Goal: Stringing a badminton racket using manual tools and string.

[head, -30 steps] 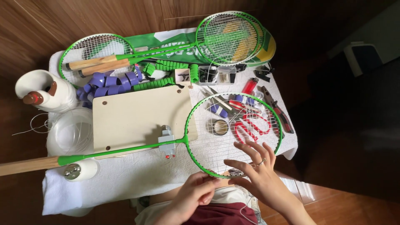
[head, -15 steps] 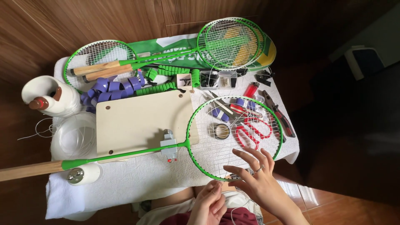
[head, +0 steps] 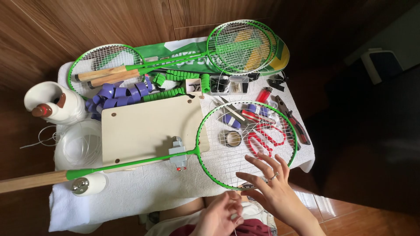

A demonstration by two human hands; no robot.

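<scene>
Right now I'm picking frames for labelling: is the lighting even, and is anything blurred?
Head view: light is uneven, bright on the white towel and wooden board, dim over the floor at right; the left hand is slightly motion-blurred, the right hand and green racket frame stay sharp.

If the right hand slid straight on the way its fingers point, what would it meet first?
The right hand lies with fingers spread on the strings of the near racket, pointing up and left across the head. Carried on, it would likely pass over the red scissors under the strings first; depth is unclear.
</scene>
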